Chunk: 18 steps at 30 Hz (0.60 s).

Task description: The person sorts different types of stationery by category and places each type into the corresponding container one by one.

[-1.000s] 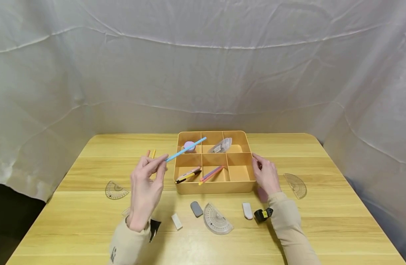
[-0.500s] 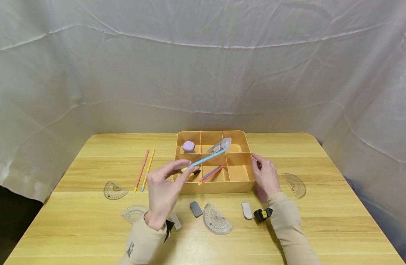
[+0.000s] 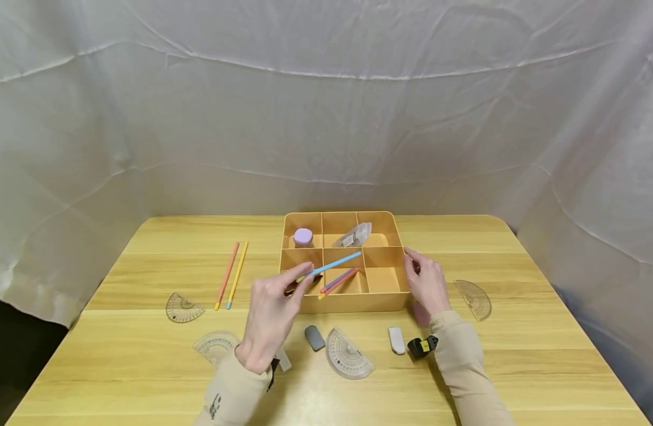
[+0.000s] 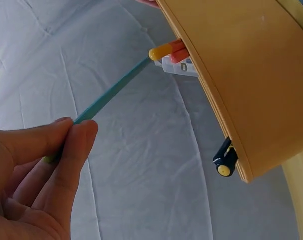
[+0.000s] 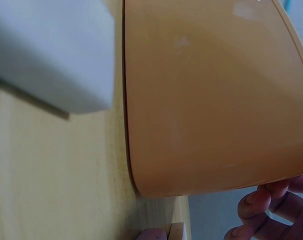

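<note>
My left hand (image 3: 273,313) pinches a slim blue pencil (image 3: 337,260) near its yellow-green end, between thumb and fingers. The pencil slants over the front-middle compartment of an orange six-compartment organizer (image 3: 353,303). In that compartment lean a purple pencil and a red pencil (image 3: 341,284); a yellow end pokes over the front rim in the left wrist view. A dark pen (image 4: 225,159) juts from the front-left compartment, partly hidden by my left hand. My right hand (image 3: 427,281) rests its fingertips against the organizer's right wall, and the right wrist view shows its fingers (image 5: 254,202) bent there.
A lilac round-topped item (image 3: 303,238) and a clear packet (image 3: 356,235) sit in the back compartments. Left lie a red pencil (image 3: 227,276) and a yellow pencil (image 3: 237,275). In front are a grey eraser (image 3: 314,338), a protractor (image 3: 348,354), a white eraser (image 3: 396,340) and a black-yellow item (image 3: 422,347).
My left hand has carried the blue pencil rightward from the organizer's left side, then lowered it over the front-middle compartment. My right hand has stayed at the right wall.
</note>
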### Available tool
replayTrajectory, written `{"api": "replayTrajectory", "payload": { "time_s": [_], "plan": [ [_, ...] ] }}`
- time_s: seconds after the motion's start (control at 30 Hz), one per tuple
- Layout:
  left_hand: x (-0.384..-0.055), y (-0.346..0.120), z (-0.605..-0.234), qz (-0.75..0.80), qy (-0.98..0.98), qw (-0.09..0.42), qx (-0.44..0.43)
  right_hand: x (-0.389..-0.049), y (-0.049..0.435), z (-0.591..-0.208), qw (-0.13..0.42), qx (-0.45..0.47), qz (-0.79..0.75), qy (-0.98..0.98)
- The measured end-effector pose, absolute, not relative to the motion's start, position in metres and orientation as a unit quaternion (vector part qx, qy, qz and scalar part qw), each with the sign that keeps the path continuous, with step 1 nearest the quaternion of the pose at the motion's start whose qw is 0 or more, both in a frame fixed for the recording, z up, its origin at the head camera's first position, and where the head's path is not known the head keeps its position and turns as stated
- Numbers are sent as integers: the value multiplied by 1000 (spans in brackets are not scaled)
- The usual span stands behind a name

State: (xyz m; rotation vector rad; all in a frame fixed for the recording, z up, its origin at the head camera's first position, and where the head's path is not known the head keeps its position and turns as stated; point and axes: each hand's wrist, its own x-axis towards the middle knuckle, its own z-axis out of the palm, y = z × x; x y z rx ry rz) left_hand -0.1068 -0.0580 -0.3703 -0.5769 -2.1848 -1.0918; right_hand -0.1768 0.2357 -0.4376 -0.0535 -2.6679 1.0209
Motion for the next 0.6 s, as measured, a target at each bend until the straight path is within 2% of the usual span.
{"api": "replayTrajectory", "payload": {
  "time_s": [0.43,0.6],
  "plan": [
    [-105,-51,-374,-380,-866,233,-225,-176,236,-436,140,-19,359,-922],
    [-105,-45,-378,-358,-877,222,-232,-176,235,-436,138,-19,359,-923]
  ]
}}
